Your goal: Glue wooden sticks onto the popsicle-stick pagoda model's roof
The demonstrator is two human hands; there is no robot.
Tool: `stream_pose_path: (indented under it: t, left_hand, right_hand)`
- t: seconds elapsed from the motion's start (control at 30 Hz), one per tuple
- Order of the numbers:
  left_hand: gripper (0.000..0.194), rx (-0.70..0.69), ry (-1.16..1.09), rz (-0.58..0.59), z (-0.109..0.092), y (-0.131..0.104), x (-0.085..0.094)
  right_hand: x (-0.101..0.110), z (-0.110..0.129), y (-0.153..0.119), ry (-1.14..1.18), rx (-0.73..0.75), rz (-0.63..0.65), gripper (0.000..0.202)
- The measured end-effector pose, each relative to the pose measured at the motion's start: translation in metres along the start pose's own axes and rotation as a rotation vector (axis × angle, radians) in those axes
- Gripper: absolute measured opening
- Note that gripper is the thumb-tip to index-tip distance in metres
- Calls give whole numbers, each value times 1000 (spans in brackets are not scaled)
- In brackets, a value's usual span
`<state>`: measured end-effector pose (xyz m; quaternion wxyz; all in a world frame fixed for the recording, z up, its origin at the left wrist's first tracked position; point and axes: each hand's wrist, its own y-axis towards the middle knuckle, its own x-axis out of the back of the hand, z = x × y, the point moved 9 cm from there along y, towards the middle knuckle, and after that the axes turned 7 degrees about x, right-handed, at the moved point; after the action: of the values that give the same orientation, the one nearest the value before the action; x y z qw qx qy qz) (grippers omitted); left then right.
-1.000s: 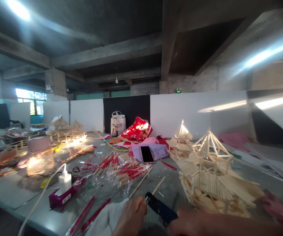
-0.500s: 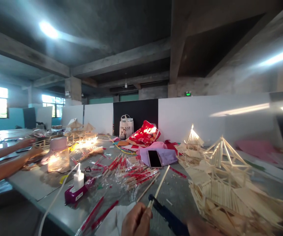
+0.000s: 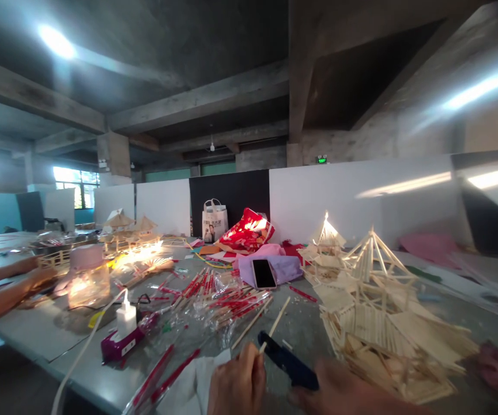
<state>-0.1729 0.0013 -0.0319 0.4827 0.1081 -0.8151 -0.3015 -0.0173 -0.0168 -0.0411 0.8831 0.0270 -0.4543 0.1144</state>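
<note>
Low in the middle, my left hand (image 3: 237, 380) is closed with thumb and finger pinching the near end of a pale wooden chopstick (image 3: 280, 316). The chopstick points forward and away from me. Gripped in my right hand (image 3: 344, 387), which is blurred, is a dark blue hand tool (image 3: 290, 362). The tool's rounded head lies across the chopstick, just beyond my left fingers; its jaws cannot be made out. Another thin stick (image 3: 251, 324) lies to the left. Past it are several chopsticks in red-and-clear wrappers (image 3: 236, 302).
To the right stands a wooden-stick building model (image 3: 387, 323). A phone (image 3: 263, 274) rests on purple cloth (image 3: 290, 268). At left are a purple power strip (image 3: 121, 346) with a white plug, a lit jar (image 3: 88, 282), and another person's arms (image 3: 4, 294). White tissue (image 3: 188, 383) lies near my left hand.
The view has turned slightly right, so things sit further left. The blue tool lies more level across the chopstick, and more of my right hand shows.
</note>
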Motion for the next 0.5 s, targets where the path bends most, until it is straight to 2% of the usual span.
stream_pose_path:
  t: [0.1, 0.2, 0.27, 0.5]
  left_hand:
    - [22, 74, -52, 244, 4, 11, -10]
    - [22, 160, -108, 389, 8, 14, -16]
    - [23, 195, -109, 419, 10, 13, -18]
    - [23, 143, -15, 411, 8, 11, -20]
  right_hand:
    - [-16, 2, 5, 192, -22, 66, 14]
    - [-37, -11, 3, 340, -209, 161, 22]
    - [-47, -18, 2, 376, -280, 207, 25]
    - [-63, -32, 7, 435, -309, 296, 24]
